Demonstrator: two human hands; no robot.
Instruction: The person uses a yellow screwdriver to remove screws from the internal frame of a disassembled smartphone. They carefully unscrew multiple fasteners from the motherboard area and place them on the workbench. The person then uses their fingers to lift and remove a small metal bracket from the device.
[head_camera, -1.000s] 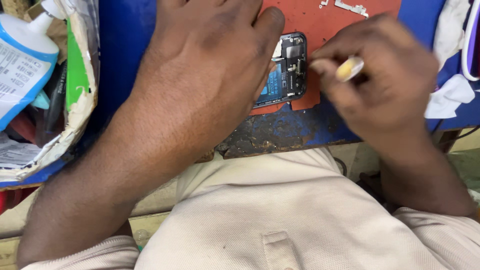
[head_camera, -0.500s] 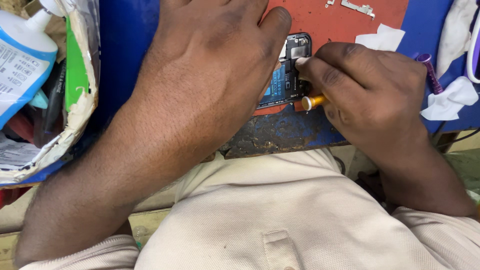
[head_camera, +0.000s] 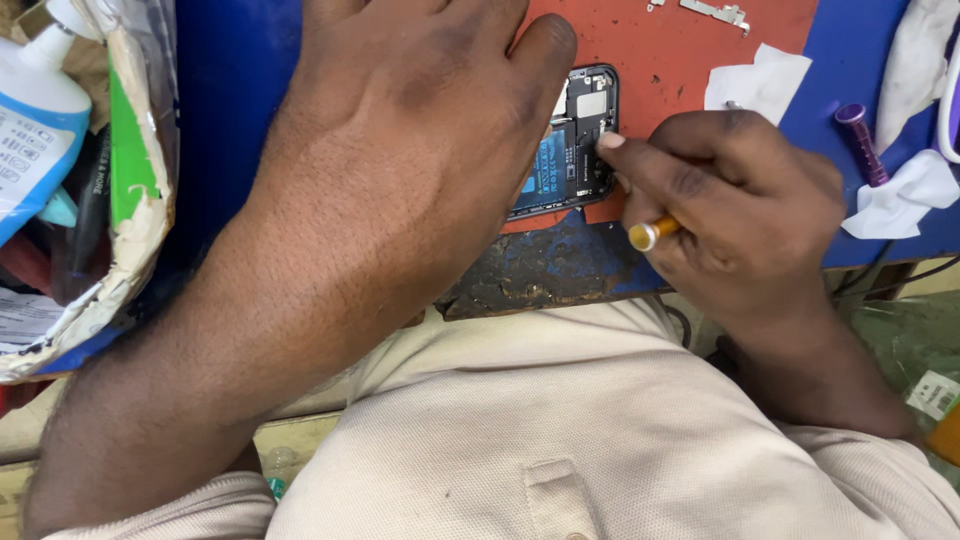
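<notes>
right hand (head_camera: 745, 215) shifted rightward, orange tool (head_camera: 652, 232) gripped; white-and-blue bottle (head_camera: 35, 130) far left.

Opened black phone (head_camera: 578, 140) lies flat, yellow-ended tool (head_camera: 652, 232) at it

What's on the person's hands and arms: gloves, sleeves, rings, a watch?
Both hands are bare: no gloves, rings or watch show on the left hand or right hand. The forearms are uncovered. A beige short sleeve starts at the left upper arm.
</notes>
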